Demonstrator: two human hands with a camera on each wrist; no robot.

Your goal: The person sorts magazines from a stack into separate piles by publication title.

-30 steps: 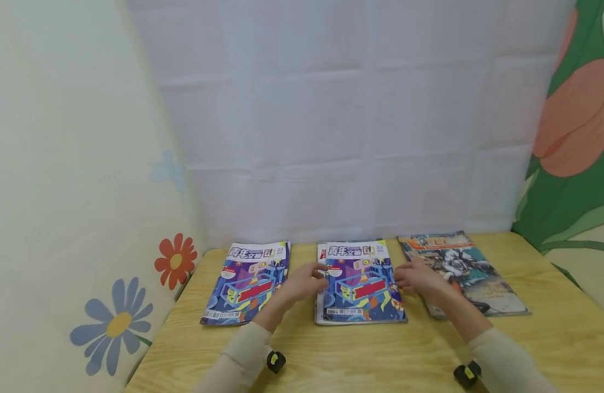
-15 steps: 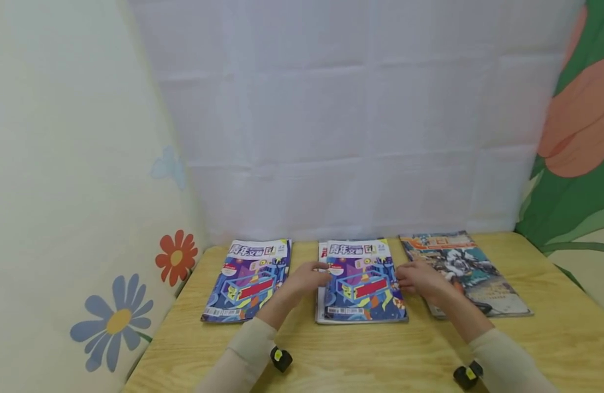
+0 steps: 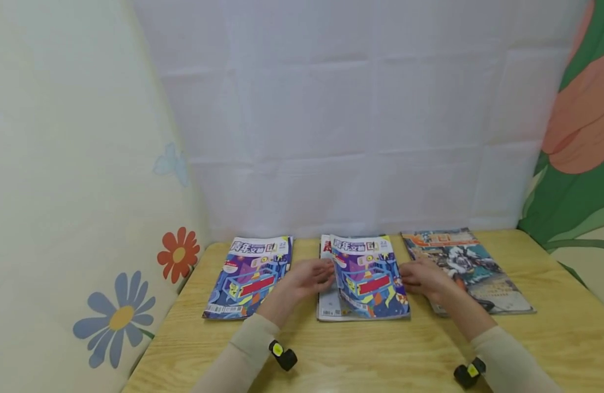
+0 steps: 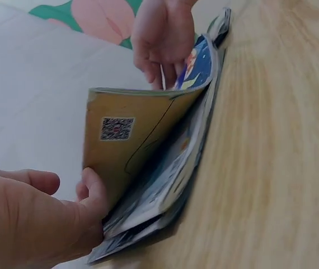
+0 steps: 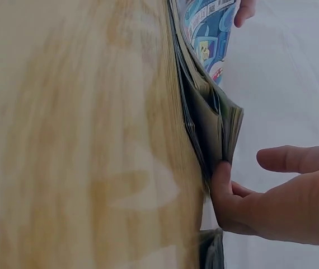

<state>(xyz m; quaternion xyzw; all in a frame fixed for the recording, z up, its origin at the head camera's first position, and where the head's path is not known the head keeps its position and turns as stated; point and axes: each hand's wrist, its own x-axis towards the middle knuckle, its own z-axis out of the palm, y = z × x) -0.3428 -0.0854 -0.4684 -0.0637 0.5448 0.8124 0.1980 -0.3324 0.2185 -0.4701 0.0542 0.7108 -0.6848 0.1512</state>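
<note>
Magazine (image 3: 366,275) on the middle stack (image 3: 331,311): my left hand (image 3: 309,275) pinches its left edge up, right hand (image 3: 422,277) grips the right edge; barely lifted, still over the stack.

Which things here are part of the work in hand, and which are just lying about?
In hand: top magazine of the middle stack, lifted by left hand and right hand.
Lying about: left magazine, right magazine, table.
</note>
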